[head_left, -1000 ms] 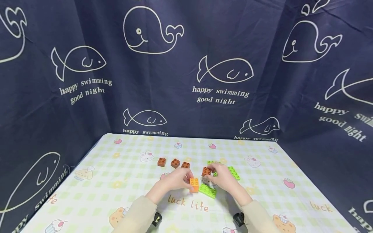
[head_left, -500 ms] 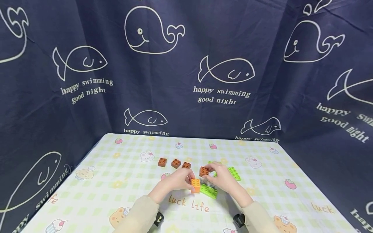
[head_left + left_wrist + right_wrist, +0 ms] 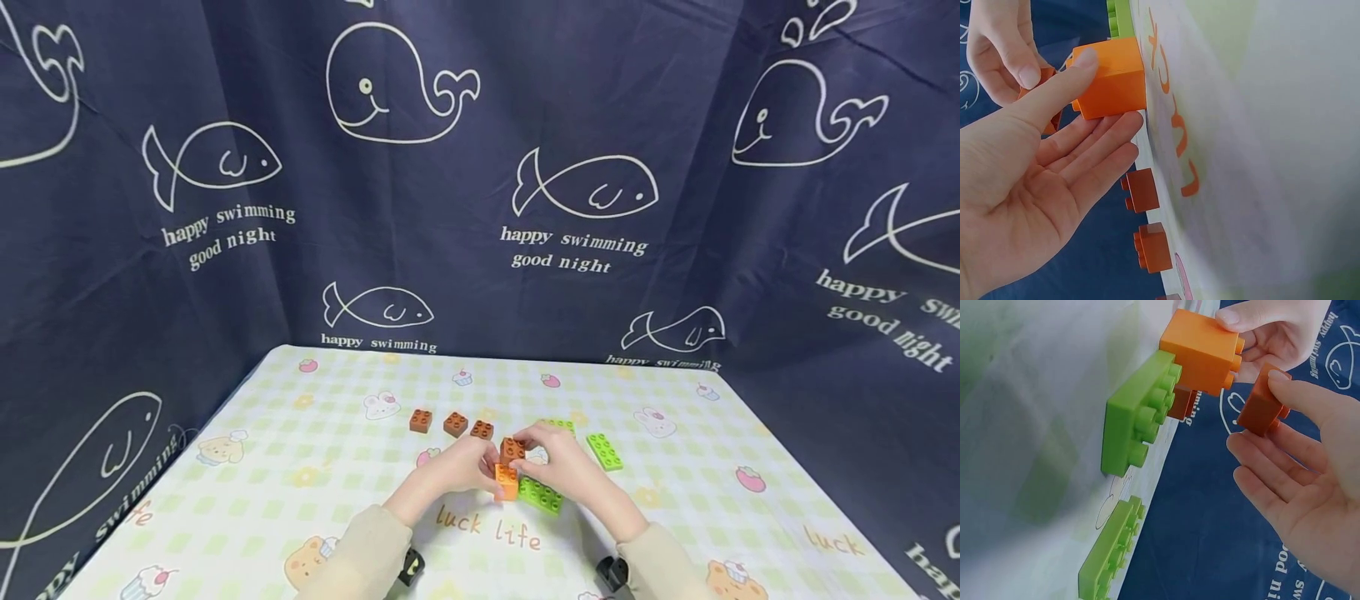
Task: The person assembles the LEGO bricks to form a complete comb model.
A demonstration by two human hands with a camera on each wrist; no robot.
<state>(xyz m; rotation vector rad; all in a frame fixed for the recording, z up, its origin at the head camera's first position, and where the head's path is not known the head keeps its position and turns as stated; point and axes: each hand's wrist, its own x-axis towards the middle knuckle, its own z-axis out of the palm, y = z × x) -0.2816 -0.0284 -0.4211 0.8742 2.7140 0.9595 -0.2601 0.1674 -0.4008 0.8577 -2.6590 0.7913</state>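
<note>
An orange toy building brick (image 3: 506, 485) stands on the tablecloth, studs up, with my left hand (image 3: 463, 463) pinching its sides between thumb and fingers. In my right hand (image 3: 564, 460) is a brown building brick (image 3: 1262, 403), gripped by thumb and fingertips. It hangs off the table above the orange brick's studs; the right wrist view shows a gap between the two. Right beside the orange brick lies a green brick (image 3: 1141, 415) with two rows of studs, on the table and untouched.
Three more brown bricks, one of them at the left (image 3: 421, 421), lie in a row behind my left hand. Beyond my right hand are two other green bricks, one at the right (image 3: 604, 451). A dark blue printed curtain (image 3: 465, 208) hangs behind the table.
My right hand has carried the brown brick left and nearer, from beside the green bricks to over the orange brick. The left hand has kept its hold on the orange brick, nearly still.
</note>
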